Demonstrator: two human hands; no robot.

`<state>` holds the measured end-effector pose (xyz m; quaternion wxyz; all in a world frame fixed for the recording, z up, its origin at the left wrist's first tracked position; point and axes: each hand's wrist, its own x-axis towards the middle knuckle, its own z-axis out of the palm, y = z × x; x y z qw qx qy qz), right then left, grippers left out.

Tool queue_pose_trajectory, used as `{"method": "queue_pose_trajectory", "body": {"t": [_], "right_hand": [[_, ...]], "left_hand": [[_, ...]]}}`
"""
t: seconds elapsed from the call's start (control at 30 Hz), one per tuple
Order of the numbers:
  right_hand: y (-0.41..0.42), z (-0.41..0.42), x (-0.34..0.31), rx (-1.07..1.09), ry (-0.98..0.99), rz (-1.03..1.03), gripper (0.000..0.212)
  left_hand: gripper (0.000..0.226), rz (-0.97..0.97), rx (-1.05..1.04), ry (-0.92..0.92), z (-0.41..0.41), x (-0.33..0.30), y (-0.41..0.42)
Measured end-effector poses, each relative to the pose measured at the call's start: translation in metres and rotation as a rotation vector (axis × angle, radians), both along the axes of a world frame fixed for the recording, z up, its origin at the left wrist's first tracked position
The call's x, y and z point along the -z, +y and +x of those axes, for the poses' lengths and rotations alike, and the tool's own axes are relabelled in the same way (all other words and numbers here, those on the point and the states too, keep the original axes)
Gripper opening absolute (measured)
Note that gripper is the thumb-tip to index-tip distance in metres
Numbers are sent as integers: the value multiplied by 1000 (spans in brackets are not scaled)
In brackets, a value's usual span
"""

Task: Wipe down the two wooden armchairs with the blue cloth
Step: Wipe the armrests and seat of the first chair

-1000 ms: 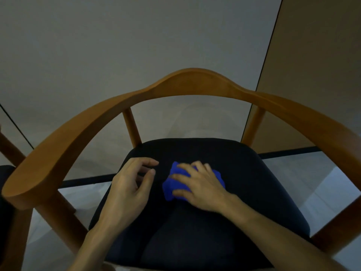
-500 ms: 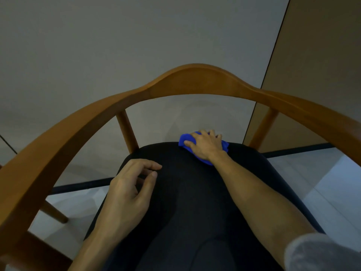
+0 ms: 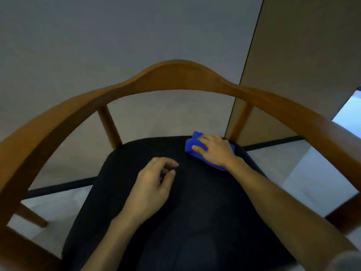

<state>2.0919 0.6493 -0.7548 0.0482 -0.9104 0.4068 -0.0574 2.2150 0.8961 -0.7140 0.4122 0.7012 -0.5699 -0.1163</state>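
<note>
While the right hand (image 3: 214, 151) lies palm down on the blue cloth (image 3: 192, 146), its fingers spread nearly flat over the bunched fabric and press it against the seat, the thumb resting along the cloth's near left edge. The cloth sits at the back right part of the black seat cushion (image 3: 195, 222), close to the right rear post (image 3: 241, 119) of the wooden armchair (image 3: 175, 75), and blue fabric shows on both sides of the hand, past the fingertips and beneath the wrist. The right forearm runs diagonally from the lower right corner across the cushion.

The left hand (image 3: 154, 187) is over the middle of the cushion, to the left of the cloth and apart from it. Its fingers are loosely curled, the thumb and forefinger near each other, and it holds nothing; whether it touches the fabric of the seat cannot be told.

Around both hands the armchair's curved top rail sweeps from the left armrest over the raised back to the right armrest, carried by 2 slanted rear posts, the left one (image 3: 109, 127) being lit more plainly. Behind the chair stands a grey wall (image 3: 117, 36), with a brown panel (image 3: 304, 45) to its right. Pale floor (image 3: 304, 173) shows beneath the armrests, crossed by a dark strip.
</note>
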Motion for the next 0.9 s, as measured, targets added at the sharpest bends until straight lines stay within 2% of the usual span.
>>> {"method": "queue_pose_trajectory", "body": {"t": [0.4,0.9], "right_hand": [[121,-100,-4,-103,2,2,57],[239,-182,11,-277,-42,6,50]], "left_hand": [[28,58,114,48,-56,9,0],[28,112,171,67,-103,12,79]]}}
